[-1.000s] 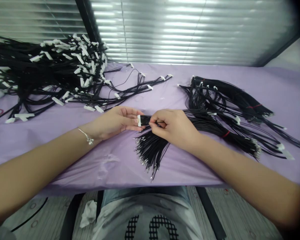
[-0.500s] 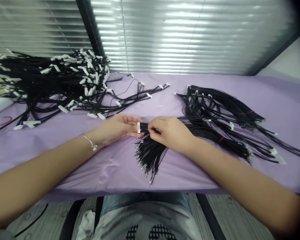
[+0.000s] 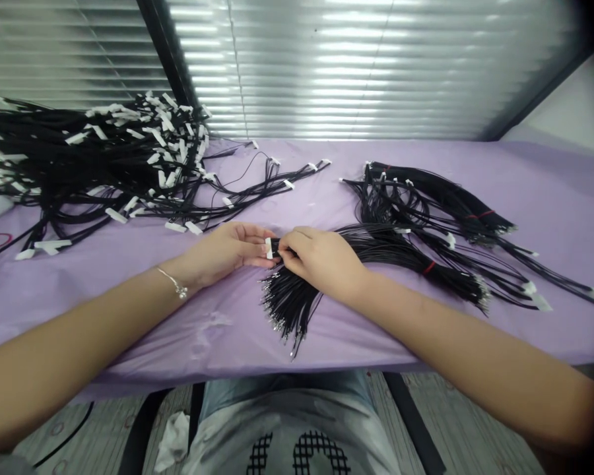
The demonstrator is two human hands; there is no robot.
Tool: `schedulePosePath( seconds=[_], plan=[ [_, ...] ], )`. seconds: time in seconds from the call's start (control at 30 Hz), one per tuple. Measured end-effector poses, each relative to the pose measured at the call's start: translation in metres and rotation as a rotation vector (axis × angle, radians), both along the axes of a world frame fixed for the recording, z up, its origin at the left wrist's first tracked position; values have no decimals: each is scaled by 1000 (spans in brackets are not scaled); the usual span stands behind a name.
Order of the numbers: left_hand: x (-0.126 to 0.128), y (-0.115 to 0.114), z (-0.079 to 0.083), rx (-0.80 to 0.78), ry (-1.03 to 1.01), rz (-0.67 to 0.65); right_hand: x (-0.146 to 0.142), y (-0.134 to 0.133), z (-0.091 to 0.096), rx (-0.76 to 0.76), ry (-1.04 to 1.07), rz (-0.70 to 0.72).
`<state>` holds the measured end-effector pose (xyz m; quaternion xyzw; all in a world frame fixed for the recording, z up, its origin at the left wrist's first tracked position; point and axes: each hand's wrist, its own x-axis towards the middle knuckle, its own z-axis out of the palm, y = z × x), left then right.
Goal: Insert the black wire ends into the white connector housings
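My left hand point(image 3: 235, 249) is closed on a small white connector point(image 3: 269, 248), its thumb and fingertips gripping the housing. Black wires run out of the connector's right side. Close against it, my right hand point(image 3: 321, 257) pinches those wires near the connector, fingers pressed together; the exact tips are partly hidden. Beneath the right hand lies a thick bundle of loose black wires point(image 3: 294, 297), with small metal terminals fanned out toward the table's front edge. The bundle continues to the right, where a red tie point(image 3: 428, 268) wraps it.
A big heap of black cables with white connectors point(image 3: 94, 158) covers the back left. Several cables stretch from it toward the middle. Another tied black wire bundle point(image 3: 440, 191) and loose cables lie at right on the purple cloth point(image 3: 178, 343). Window blinds point(image 3: 297, 66) stand behind.
My right hand has shifted slightly left, closer to the connector. The left hand keeps its hold. The whole view has moved a little.
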<state>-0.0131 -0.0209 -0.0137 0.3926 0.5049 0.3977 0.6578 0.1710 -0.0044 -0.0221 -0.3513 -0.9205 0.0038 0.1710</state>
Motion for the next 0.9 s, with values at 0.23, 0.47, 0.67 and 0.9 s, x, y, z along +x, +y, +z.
schedulePosePath(
  seconds=[0.23,0.47,0.67,0.9],
  plan=[
    [0,2,0,-11,-21,13,-8,0,-4,-50,-40,-40],
    [-1,1,1,4,-115,12,-1,-3,10,115,11,29],
    [1,1,0,31,-143,64,12,-9,17,149,-96,90],
    [-2,2,-2,48,-95,62,15,-1,7,14,-97,181]
  ],
)
